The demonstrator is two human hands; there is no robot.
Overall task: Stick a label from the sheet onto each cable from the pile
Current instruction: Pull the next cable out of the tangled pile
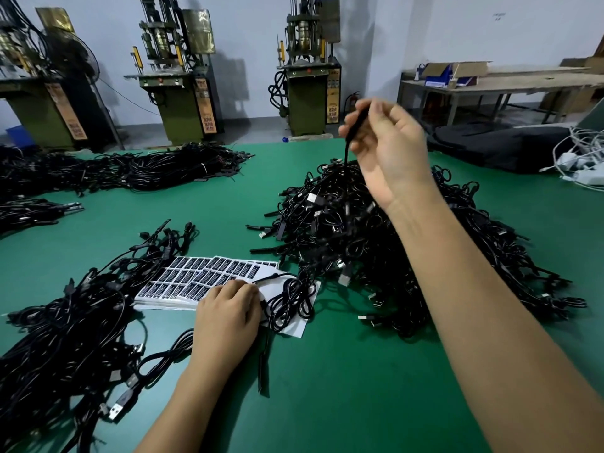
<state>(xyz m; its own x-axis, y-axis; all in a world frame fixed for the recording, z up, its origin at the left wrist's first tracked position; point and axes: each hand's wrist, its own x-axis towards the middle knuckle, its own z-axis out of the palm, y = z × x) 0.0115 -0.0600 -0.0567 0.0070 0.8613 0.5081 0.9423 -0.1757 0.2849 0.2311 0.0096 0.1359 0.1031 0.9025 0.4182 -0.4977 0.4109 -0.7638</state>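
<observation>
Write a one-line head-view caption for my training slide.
Right hand lifts a black cable from the pile; left hand rests on the label sheet.

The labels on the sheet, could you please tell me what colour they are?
Black with small pale print, on a white backing sheet; seen in the head view.

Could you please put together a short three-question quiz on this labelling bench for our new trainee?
1. True or false: the right hand lifts a cable end above the big pile.
2. What does the left hand rest on?
A. the label sheet
B. a blue bin
C. a machine
3. Fill in: the table top is ____ in colour.

Key: 1 true; 2 A; 3 green.
</observation>
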